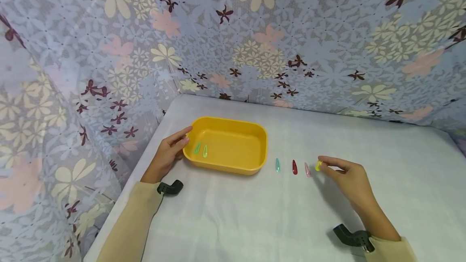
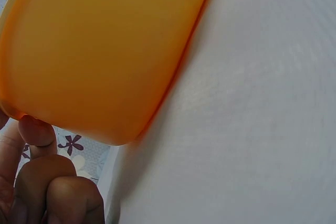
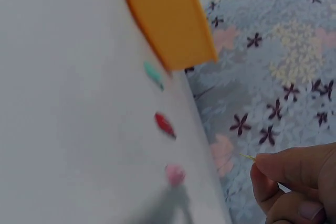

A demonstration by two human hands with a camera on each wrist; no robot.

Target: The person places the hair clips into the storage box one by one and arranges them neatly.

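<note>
A yellow plastic tray (image 1: pixel 233 170) stands on the white-covered table, and my left hand (image 1: pixel 168 153) grips the rim at its left end. Two green snap hair clips (image 1: pixel 197 148) lie inside, near that end. Between thumb and forefinger my right hand (image 1: pixel 347 177) pinches a yellow hair clip (image 1: pixel 318 165), raised over the table; its thin edge shows in the right wrist view. To the left of this hand a pink hair clip (image 1: pixel 307 170), a dark red hair clip (image 1: pixel 295 167) and a teal hair clip (image 1: pixel 278 165) lie in a row.
A flowered cloth (image 1: pixel 255 43) hangs behind the table and along its left side. White cloth (image 1: pixel 233 221) covers the table. Each wrist wears a black camera band (image 1: pixel 171 188) over a beige sleeve.
</note>
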